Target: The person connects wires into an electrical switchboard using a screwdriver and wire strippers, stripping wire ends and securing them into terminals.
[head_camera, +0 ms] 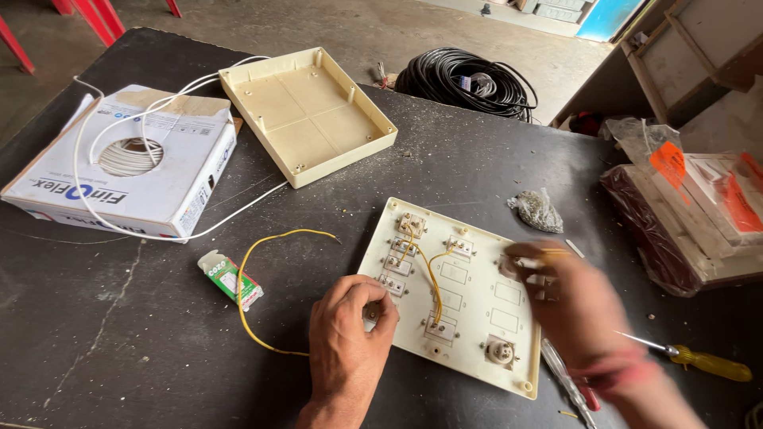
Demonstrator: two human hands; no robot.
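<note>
Left hand (347, 330): curled at the near left corner of the switch plate (469, 298); grip closed on the plate's edge, thumb and fingers pinched together there.
Right hand (574, 306): blurred, over the plate's right edge; fingertips bunched on a short yellow wire end near (548, 253); grip together, exact hold hard to tell through the blur.
Switch plate: cream, face down near the middle of the counter (445, 167), tilted, yellow wiring looped between its terminals.
Loose yellow wire (248, 294): curves from the left hand out to the left and back toward the plate's top corner.
Small green packet (229, 278): just left of that wire loop, apart from the plate.
Cream back box (306, 114): open side up, beyond the plate, well apart from it.
Wire carton (127, 163): at the left edge of the counter, white wire (238, 208) trailing toward the back box.
Screwdriver (699, 360): yellow handle, right of the right wrist.
Pliers (568, 385): red handles, under the right forearm by the near edge.
Small bag of screws (537, 210): beyond the plate's right corner.
Black cable coil (469, 79): on the floor past the far edge.
Wrapped boxes (683, 222): crowd the right edge.
Open room: bare dark counter at near left and between plate and back box.
</note>
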